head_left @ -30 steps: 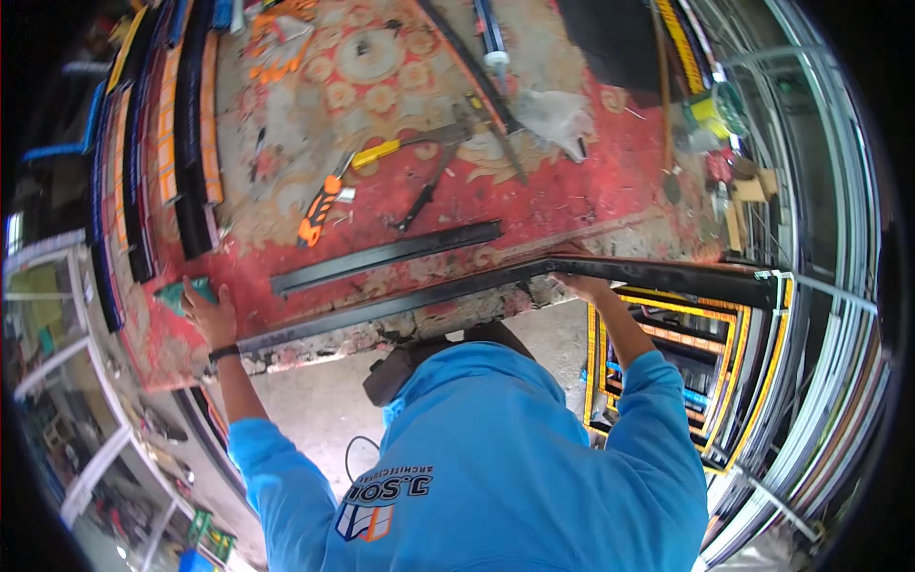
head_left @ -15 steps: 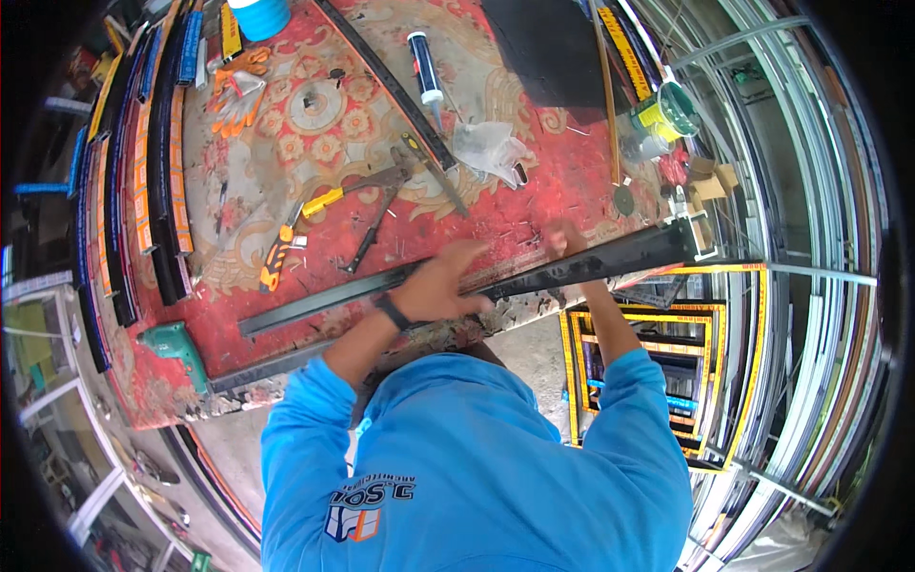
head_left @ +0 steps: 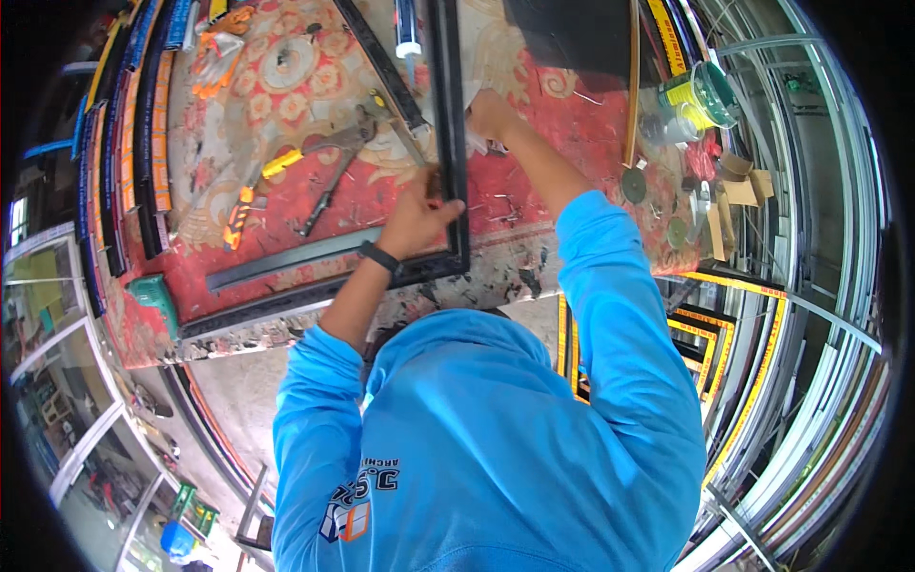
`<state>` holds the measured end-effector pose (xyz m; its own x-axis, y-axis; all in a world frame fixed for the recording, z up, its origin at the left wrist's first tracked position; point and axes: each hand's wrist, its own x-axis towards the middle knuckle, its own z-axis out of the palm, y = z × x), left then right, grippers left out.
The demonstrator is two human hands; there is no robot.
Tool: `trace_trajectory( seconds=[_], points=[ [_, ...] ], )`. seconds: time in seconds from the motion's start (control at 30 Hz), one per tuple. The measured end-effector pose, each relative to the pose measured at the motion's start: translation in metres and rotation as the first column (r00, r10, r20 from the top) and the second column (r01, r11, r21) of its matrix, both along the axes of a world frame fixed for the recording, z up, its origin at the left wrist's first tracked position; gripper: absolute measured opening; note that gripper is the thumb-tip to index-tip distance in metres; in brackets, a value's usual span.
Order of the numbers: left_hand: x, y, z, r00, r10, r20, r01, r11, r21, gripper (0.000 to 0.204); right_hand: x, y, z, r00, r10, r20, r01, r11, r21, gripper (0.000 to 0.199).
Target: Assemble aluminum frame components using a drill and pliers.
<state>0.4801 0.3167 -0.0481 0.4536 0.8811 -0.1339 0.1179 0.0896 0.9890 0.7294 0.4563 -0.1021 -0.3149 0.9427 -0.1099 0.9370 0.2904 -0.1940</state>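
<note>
A worn red, patterned tabletop (head_left: pixel 581 133) spreads out ahead of the person, and the largest piece on it is a black frame (head_left: pixel 451 124), two long bars meeting at a corner: one lies along the near edge, the other runs away across the surface. At the far side is a flat black sheet (head_left: pixel 572 33). A shorter grey strip (head_left: pixel 295 257) lies just inside the near bar. The left hand (head_left: pixel 419 217) is beside the corner, its grip partly closed on the far-running bar, thumb across the face and fingers at the left side. The right hand (head_left: pixel 491 116) is farther along, at that bar's right side; how far its grip is open, and whether it holds the bar, I cannot tell. Smaller are the green pail (head_left: pixel 701 95) at right, the green drill (head_left: pixel 152 296) by the near bar's left end, and an orange-handled tool (head_left: pixel 240 214) beyond the strip.
</note>
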Motion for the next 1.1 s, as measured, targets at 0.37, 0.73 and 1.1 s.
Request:
trace_trajectory(
  seconds=[0.37,0.73,1.1],
  points=[
    [-0.028,0.041,-0.058,0.901,0.170,-0.400,-0.054,0.957,0.286,0.053,0.063,-0.169,0.032,0.819,-0.304,-0.488,0.261,0.953,-0.154,0.016],
    [-0.135,0.094,-0.047,0.616,0.442,-0.652,-0.006,0.830,0.557,0.033,0.030,-0.176,0.010,0.956,-0.177,-0.236,0.143,0.978,-0.151,0.014],
    [-0.146,-0.031,0.100,0.926,0.366,0.097,-0.378,0.902,0.207,0.034,-0.057,-0.181,0.106,0.641,-0.388,-0.662,0.357,0.914,-0.191,0.012]
  ],
)
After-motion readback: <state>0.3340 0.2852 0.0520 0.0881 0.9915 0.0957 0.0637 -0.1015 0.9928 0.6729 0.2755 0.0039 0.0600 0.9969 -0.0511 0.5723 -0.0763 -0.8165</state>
